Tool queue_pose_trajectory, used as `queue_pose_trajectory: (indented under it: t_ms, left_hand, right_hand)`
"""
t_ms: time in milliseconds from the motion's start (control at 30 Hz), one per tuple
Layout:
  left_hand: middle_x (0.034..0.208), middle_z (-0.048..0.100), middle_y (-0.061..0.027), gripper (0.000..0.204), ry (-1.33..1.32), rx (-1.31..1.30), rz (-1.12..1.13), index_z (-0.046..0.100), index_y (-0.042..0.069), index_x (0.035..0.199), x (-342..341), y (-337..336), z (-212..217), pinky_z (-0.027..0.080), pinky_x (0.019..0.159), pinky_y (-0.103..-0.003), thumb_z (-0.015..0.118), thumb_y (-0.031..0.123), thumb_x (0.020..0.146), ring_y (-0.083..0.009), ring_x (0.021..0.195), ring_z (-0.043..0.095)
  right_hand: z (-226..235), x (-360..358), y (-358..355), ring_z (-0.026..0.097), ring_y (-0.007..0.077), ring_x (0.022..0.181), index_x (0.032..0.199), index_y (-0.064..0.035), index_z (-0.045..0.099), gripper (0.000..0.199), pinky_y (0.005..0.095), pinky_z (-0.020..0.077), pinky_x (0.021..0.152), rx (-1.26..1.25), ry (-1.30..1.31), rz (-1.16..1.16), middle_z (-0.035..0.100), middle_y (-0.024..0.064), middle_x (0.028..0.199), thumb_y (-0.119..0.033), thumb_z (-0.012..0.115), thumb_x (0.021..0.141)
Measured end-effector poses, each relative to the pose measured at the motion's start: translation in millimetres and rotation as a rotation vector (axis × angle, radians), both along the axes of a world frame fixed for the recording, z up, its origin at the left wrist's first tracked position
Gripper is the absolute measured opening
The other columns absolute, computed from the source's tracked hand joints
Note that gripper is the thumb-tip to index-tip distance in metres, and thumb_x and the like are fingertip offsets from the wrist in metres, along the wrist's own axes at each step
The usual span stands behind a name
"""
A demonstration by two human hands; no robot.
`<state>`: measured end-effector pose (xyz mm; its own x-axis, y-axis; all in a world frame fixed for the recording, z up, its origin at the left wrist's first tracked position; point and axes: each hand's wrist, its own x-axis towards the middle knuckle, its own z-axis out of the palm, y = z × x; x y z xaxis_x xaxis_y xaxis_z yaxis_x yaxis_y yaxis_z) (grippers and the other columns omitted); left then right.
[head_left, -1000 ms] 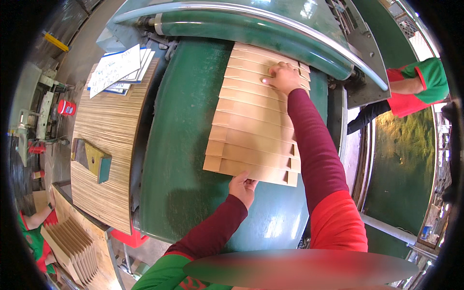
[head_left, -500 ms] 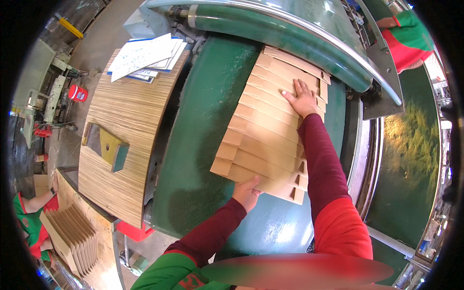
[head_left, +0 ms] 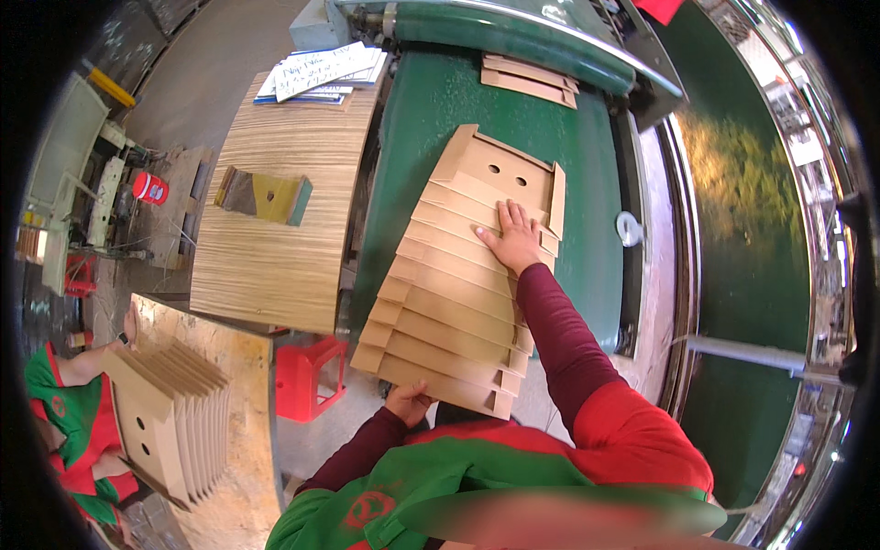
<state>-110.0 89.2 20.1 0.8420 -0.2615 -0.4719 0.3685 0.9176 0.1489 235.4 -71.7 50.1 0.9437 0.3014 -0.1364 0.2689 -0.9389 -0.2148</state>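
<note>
A row of overlapping folded brown cardboard pieces (head_left: 440, 275) lies fanned out on the green conveyor belt (head_left: 412, 119), its near end reaching past the belt toward my body. The farthest piece shows two round holes and raised side flaps. My right hand (head_left: 515, 240) rests flat on the upper part of the row, fingers spread. At the near left corner, my left hand (head_left: 410, 401) grips the edge of the lowest piece, thumb on top and its other fingers mostly hidden. A few more cardboard pieces (head_left: 527, 82) lie farther up the belt, close to the roller.
A green roller (head_left: 513, 41) spans the belt's far end. Left stands a wood-grain table (head_left: 275, 266) with papers (head_left: 325, 73) and a yellow-brown block (head_left: 266, 196). A red plastic stool (head_left: 307, 376) sits below. Lower left, another person (head_left: 87, 403) handles standing cardboard pieces (head_left: 174, 417).
The row has slid toward me, away from the roller, with both hands on it. A gap has opened between it and the pieces left near the roller. My view has shifted too.
</note>
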Motion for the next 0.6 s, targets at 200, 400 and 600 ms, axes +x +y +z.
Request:
queue_pose_trajectory:
  t_ms: [200,400,600]
  left_hand:
    - [0.126,0.055,-0.0108,0.038,0.062,0.180,0.088,0.046,0.006,0.128,7,-12,63,0.043,0.097,-0.049,0.055,0.017,0.093,-0.0276,0.115,0.054]
    - [0.127,0.054,-0.0112,0.038,-0.068,0.189,0.117,0.045,0.006,0.129,150,-37,107,0.040,0.100,-0.047,0.051,0.026,0.097,-0.0267,0.117,0.052]
    - [0.137,0.044,-0.0118,0.048,0.261,0.199,0.214,0.043,0.010,0.132,306,-72,117,0.038,0.099,-0.057,0.058,0.034,0.093,-0.0308,0.121,0.045]
  right_hand:
    - [35,-26,3,0.024,0.0301,0.140,0.142,-0.0106,0.036,0.086,0.0553,0.0208,0.109,-0.012,0.026,-0.007,0.031,0.0145,0.149,-0.071,0.045,0.081]
    - [100,45,1,0.033,0.0341,0.135,0.142,-0.0122,0.037,0.081,0.0553,0.0261,0.107,-0.051,0.045,-0.009,0.039,0.0159,0.144,-0.070,0.043,0.084]
    - [130,113,1,0.044,0.0289,0.127,0.135,-0.0133,0.045,0.074,0.0583,0.0276,0.102,-0.075,-0.085,-0.077,0.048,0.0116,0.137,-0.068,0.038,0.086]
